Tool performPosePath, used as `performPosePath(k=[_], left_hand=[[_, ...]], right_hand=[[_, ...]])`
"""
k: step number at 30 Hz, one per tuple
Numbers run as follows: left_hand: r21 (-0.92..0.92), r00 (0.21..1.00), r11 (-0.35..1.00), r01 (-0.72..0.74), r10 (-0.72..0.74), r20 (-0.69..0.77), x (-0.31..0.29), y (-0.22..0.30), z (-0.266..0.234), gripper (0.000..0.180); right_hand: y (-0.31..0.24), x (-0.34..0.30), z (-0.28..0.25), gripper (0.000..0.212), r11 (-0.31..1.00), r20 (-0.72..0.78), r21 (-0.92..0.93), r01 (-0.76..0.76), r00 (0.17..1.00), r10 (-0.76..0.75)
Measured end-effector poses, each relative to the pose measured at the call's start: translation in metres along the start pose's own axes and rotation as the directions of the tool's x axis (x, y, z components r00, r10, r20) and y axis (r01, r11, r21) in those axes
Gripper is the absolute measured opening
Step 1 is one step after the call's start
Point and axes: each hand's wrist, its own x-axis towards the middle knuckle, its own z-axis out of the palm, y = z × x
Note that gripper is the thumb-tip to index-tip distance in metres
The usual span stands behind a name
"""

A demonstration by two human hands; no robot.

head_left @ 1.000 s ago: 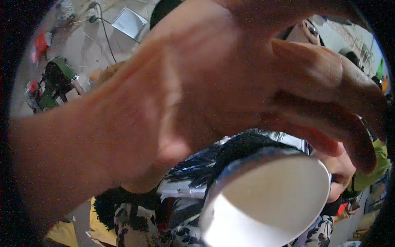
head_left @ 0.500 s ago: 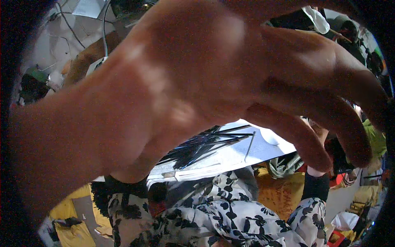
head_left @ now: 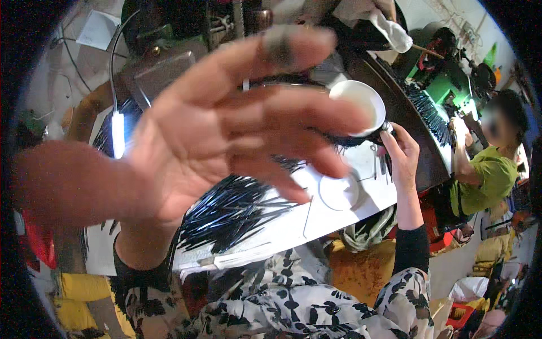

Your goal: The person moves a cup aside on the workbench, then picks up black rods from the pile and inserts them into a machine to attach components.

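Close in front of the camera, my left hand (head_left: pixel 192 133) is raised with its palm showing. Its fingers are spread and slightly blurred, with a dark band round one finger. It holds nothing and hides part of the table. Farther right, my right hand (head_left: pixel 402 151) has thumb and fingers closed on a small dark thing with a shiny end, whose kind I cannot make out. Just beyond those fingertips is a white round bowl (head_left: pixel 372 101), partly behind my left fingers; I cannot tell whether my right hand touches it. Many thin black strips (head_left: pixel 226 217) lie piled on the white tabletop (head_left: pixel 293 226).
A white round disc (head_left: pixel 339 191) lies near the strips. A lit white lamp (head_left: pixel 118 135) on a bent stem stands at the left. On the right, a co-worker in a green top (head_left: pixel 485 175) handles black bristly strands (head_left: pixel 432 116). Yellow bundles (head_left: pixel 84 288) lie at lower left.
My left hand has turned from showing its back to showing its palm, uncovering the lamp, the bowl and more strips. My right hand, mostly hidden before, now shows beside the bowl.
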Motion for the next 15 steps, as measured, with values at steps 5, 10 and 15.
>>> performPosePath(k=[5,10,15], left_hand=[[0.098,0.979,0.985,0.145,-0.128,-0.16,-0.015,-0.04,-0.021,0.113],[0.166,0.929,0.955,0.246,-0.184,-0.32,-0.045,-0.043,-0.028,0.099],[0.131,0.897,0.95,0.285,-0.216,-0.386,-0.06,-0.048,-0.033,0.094]], right_hand=[[0.044,0.026,-0.051,0.025,0.979,-0.192,-0.184,-0.091,0.98,0.055],[0.089,0.078,-0.063,0.029,0.969,-0.233,-0.241,-0.047,0.972,-0.011],[0.14,0.133,-0.063,0.038,0.837,-0.27,-0.537,-0.103,0.961,-0.055]])
